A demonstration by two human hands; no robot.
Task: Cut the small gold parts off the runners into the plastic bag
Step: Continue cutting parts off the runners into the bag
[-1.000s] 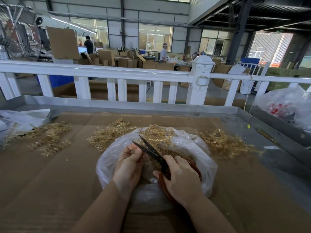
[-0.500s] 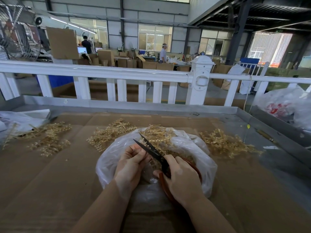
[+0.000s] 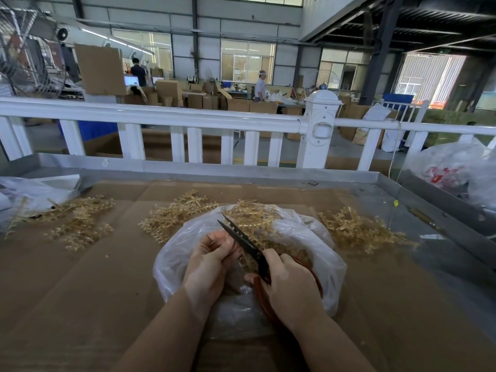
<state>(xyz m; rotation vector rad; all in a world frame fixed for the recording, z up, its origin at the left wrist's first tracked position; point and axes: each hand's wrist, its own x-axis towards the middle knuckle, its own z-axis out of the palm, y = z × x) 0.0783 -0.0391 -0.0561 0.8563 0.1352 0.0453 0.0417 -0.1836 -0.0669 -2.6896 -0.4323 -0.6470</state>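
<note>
Gold runners lie in 4 loose heaps on the cardboard sheet [image 3: 80, 291] that covers the metal-rimmed table [image 3: 295, 175]: a left heap [image 3: 72, 224] near a crumpled clear bag [image 3: 32, 189] at the table's left edge, a middle heap [image 3: 177, 214], a heap [image 3: 255, 218] at the far lip of the plastic bag [image 3: 330, 267], and a right heap [image 3: 359, 229]. They are pale translucent gold, thin branching sticks with tiny stubs along each stem, tangled so single parts cannot be told apart.

The plastic bag is clear and wrinkled, sitting open-mouthed at the centre of the table in front of the person, with gold bits showing through its middle.

Beyond the table runs a white railing [image 3: 161, 116], and past it a factory floor with stacked cardboard boxes [image 3: 193, 99] and 2 people standing. To the right lies a white bag with red print [image 3: 440, 173]; the print is too blurred to read.

Over the bag's mouth, the right hand [image 3: 292, 285] grips the red handles of the scissors [image 3: 245, 241], fingers curled round them; the dark blades stand slightly parted and point up and to the left. The left hand [image 3: 212, 259] is just beside the blades, fingers curled and pinched together at the tips on something small against the blades, which cannot be made out clearly.
</note>
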